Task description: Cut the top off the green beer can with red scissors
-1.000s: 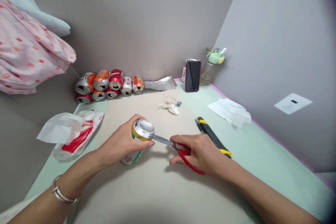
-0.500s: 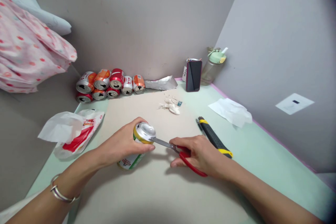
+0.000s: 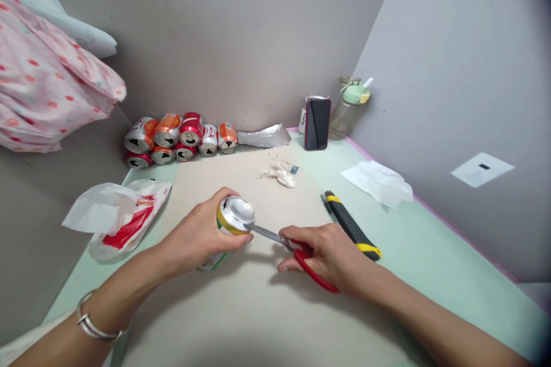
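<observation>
My left hand [image 3: 201,236] is wrapped round a drinks can [image 3: 233,216] with a yellow rim and a green and white body, tilted on its side over the beige board [image 3: 258,309]. My right hand [image 3: 329,256] grips red-handled scissors [image 3: 297,249]. The metal blades point left and their tips touch the can just under its silver end. A bangle [image 3: 88,324] sits on my left wrist.
A black and yellow utility knife [image 3: 350,225] lies just right of my right hand. Several cans [image 3: 178,137] are stacked against the back wall beside a metal sheet [image 3: 264,137]. Also here: a plastic bag [image 3: 116,215], paper scraps [image 3: 279,175], a tissue [image 3: 379,182], a phone [image 3: 317,124], a bottle [image 3: 348,108].
The can has turned a little in my left hand, with the scissor tips still at its top edge. My right hand has barely shifted.
</observation>
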{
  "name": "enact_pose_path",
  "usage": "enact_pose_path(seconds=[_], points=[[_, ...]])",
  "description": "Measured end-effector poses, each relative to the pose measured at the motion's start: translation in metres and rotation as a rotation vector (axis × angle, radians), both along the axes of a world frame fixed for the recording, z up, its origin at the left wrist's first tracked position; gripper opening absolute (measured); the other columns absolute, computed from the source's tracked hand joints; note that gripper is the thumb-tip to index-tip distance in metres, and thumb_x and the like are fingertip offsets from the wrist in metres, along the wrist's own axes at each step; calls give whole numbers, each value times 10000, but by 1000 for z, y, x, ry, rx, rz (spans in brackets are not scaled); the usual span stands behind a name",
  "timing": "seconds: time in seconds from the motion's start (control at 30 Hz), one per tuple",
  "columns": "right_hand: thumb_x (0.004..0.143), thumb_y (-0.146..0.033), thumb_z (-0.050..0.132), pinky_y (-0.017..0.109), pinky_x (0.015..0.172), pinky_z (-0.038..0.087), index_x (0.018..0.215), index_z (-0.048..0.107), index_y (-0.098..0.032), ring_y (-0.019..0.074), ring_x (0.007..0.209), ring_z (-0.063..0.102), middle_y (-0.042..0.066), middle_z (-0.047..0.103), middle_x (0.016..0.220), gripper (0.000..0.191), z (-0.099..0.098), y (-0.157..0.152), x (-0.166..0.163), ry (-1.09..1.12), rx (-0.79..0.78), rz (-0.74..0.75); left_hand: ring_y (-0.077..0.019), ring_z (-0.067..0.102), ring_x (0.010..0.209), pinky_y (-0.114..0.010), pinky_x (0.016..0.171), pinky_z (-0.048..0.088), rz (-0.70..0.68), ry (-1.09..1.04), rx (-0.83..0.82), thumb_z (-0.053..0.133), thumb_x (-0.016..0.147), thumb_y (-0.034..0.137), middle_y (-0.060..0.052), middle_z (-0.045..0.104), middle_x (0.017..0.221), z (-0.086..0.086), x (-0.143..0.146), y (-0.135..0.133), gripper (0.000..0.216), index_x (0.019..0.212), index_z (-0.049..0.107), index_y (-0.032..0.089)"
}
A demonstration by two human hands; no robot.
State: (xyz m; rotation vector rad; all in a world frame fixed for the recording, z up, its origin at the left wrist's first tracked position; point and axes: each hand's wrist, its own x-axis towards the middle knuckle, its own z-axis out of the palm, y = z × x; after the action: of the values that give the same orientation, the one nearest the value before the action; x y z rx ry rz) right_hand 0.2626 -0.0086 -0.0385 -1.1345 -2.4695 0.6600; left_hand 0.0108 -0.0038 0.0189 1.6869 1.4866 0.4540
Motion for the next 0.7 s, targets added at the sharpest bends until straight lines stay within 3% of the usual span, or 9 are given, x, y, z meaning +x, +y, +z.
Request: enact_pose_path(seconds=[0.27, 0.43, 0.7], points=[[868, -807, 427, 235, 509, 257, 810, 639, -241, 133, 475, 448, -35, 502, 536, 607, -1, -11, -5, 1, -25, -108, -188, 573, 675, -276, 605, 444, 71, 131, 160, 690, 752, 362, 44, 613, 811, -8, 1, -1, 414, 1080, 451, 282], [859, -812, 438, 237, 505, 266, 796, 655, -243, 138, 466, 478, -27, 537, 523, 612, -2, -10, -7, -13, -23, -149, -247, 635, 870, -313, 735, 453, 76, 308, 485, 679, 749, 329, -13, 634, 1016, -22, -3, 2, 472, 1146, 429, 278], [877, -775, 471, 237, 513, 268, 865, 673, -242, 138, 478, 498, -15, 588, 566, 570, -6, -7, -6, -10, 59, -159, -269, 651, 981, -326, 818, 477, 66, 329, 608, 680, 778, 337, -54, 635, 1131, -28, -7, 0, 524, 1221, 411, 261]])
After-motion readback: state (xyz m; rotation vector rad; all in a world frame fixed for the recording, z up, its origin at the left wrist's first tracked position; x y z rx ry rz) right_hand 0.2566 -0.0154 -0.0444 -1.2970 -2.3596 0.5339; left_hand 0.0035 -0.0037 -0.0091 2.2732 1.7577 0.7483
